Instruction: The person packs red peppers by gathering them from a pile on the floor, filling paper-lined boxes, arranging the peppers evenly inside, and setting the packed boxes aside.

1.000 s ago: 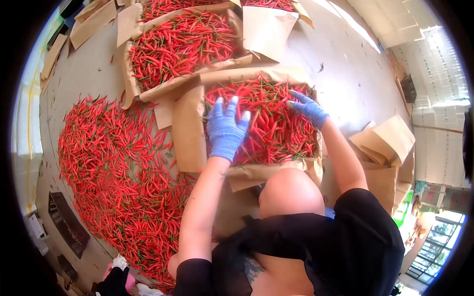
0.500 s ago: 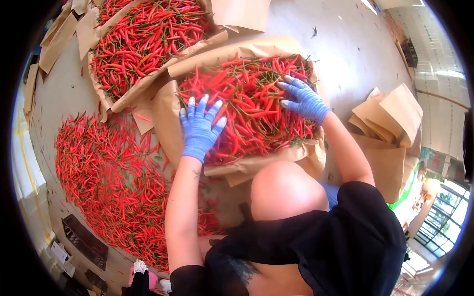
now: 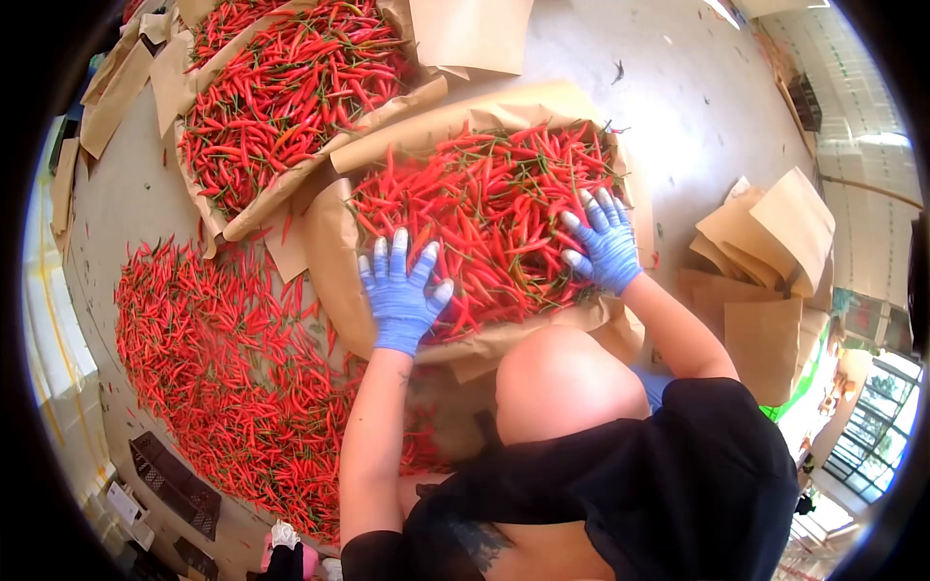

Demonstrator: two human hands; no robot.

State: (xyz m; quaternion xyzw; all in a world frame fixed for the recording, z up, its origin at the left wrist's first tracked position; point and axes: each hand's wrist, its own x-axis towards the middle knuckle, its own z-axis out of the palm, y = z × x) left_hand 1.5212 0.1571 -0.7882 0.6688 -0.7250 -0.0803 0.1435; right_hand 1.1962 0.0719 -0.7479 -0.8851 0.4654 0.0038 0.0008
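- Here, red peppers (image 3: 513,213) fill a paper-lined box (image 3: 334,257) on the floor (image 3: 581,48).
- The left hand (image 3: 402,300), fingers spread, lies on the peppers at the box's near left corner.
- The right hand (image 3: 605,247), fingers spread too, lies on them by the right edge.
- A pepper pile (image 3: 242,387) lies past the left edge.
- Another full box (image 3: 392,111) sits by the far left corner.

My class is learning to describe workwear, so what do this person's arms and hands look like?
The left hand and right hand wear blue gloves with paler stripes and whitish fingertips, ending around the wrists. Black sleeves are short, leaving the forearms bare. A small dark marking near the left wrist is too faint to read.
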